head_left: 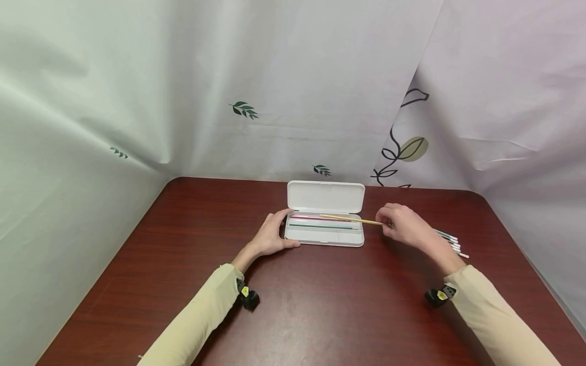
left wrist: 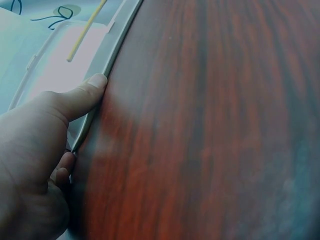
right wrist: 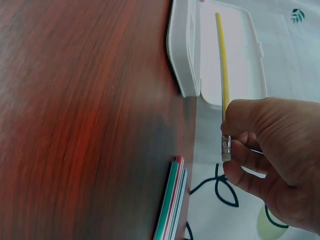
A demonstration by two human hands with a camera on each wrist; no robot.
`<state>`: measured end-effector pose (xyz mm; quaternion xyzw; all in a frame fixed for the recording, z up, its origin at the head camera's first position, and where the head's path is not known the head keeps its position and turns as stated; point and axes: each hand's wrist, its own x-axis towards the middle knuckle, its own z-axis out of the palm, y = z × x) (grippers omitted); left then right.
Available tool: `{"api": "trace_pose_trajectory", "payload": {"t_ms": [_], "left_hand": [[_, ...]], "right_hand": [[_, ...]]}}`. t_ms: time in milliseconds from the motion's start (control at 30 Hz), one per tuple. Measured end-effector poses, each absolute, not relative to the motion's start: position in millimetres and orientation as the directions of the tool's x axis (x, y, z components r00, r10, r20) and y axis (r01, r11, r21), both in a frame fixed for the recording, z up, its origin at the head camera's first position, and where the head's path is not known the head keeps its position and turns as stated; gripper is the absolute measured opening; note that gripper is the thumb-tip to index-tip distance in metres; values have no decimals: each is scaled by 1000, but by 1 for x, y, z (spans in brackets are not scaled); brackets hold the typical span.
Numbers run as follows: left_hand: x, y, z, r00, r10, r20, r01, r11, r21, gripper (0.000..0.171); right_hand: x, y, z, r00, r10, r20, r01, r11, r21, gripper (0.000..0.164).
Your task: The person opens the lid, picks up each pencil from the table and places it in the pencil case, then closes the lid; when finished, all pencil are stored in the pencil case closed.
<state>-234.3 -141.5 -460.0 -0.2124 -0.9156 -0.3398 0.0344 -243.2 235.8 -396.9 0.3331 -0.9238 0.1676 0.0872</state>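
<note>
A white pencil case [head_left: 320, 242] lies on the table with its lid [head_left: 326, 197] raised at the back. In its rear compartment are a pink-red pencil [head_left: 299, 217] and a teal pencil [head_left: 316, 225]. My left hand [head_left: 270, 236] grips the left end of the case, its thumb [left wrist: 90, 95] on the front edge and the fingers round the far side. Between thumb and fingers, my right hand [head_left: 405, 226] pinches a yellow pencil [right wrist: 223, 65] near its eraser end. That pencil points left, over the open case in the head view.
Several pencils [head_left: 450, 243] lie together on the table to the right, partly behind the right forearm; teal and red ones [right wrist: 172, 200] show in the right wrist view. A white patterned curtain [head_left: 274, 137] stands along the table's back edge.
</note>
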Motion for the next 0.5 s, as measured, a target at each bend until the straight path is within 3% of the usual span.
{"api": "trace_pose_trajectory", "payload": {"t_ms": [500], "left_hand": [[-234,-141,-460,-915,355,192,394,683,615,92]], "right_hand": [[-254,207,-399,-732,-624,271,-681,678,-277,18]]}}
